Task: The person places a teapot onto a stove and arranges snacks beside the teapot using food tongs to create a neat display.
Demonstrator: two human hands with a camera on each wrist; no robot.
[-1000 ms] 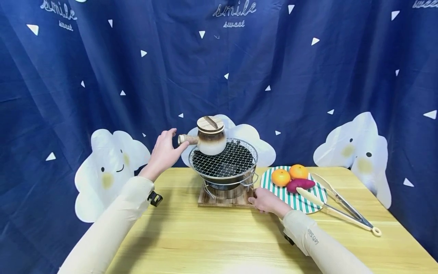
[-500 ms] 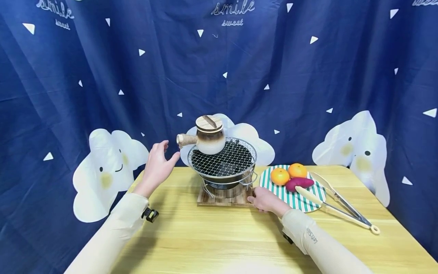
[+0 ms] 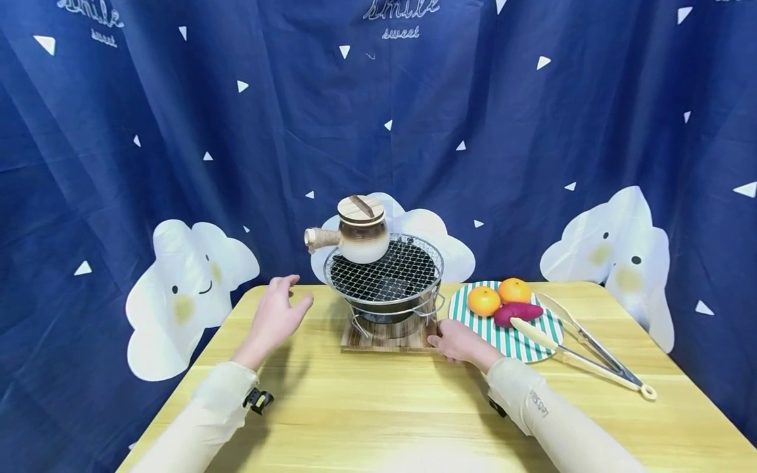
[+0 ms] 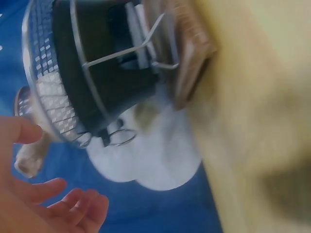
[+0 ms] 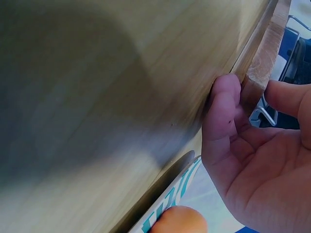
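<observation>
A small lidded clay pot with a rope-wrapped side handle sits at the back left of a round wire-mesh grill. The grill stands on a square wooden board. My left hand is in the air to the left of the grill, below the pot's handle, fingers spread and holding nothing. In the left wrist view its fingers are loosely bent beside the grill. My right hand grips the board's right front corner, thumb on top and fingers curled at its edge.
To the right lies a green-striped round plate with two oranges and a purple sweet potato. Cream-tipped tongs rest partly on that plate. A blue curtain with clouds hangs behind the wooden table.
My left hand has come away from the pot's handle, moving down and slightly left to table-edge height. The pot and grill stay put, and my right hand keeps its grip on the board.
</observation>
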